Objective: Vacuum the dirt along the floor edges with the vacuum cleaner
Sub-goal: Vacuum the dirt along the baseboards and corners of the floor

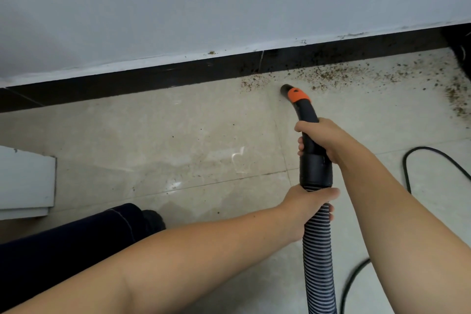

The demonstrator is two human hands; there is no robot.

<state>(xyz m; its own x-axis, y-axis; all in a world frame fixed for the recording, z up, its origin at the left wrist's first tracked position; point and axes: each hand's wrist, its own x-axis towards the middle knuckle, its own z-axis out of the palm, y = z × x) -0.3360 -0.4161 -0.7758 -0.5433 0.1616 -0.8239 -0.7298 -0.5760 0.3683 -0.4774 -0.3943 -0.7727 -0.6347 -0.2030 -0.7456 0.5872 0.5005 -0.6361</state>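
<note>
Nozzle [286, 89]: black mouth, orange collar, set low on the floor [178, 140] just short of the skirting [127, 81]; points at a small patch of dirt [251, 82], with the larger spread of dirt to its right along the edge.
Wand [307, 120]: curved black tube, rigid by the look of it; should steer from the wrist; likely light.
Hose [318, 250]: ribbed grey-black, evidently flexible; liable to drag or kink if pulled sideways; best held near the cuff, as now.
Right hand [321, 140]: wrapped round the wand above the cuff, fingers curled underneath.
Left hand [309, 205]: closed round the top of the hose just below the cuff.
Cord [407, 176]: black loop on the tiles right of the arms; could snag underfoot.
Wall [204, 2]: pale, scuffed at its lower edge.
Leg [76, 237]: dark trouser, lower left.
Board [25, 181]: pale slab at left edge; cut off, nature unclear.
Not shown: vacuum body; hose runs out of the bottom; whether suction is on cannot be told; dark object at far right corner too cropped to name.
</note>
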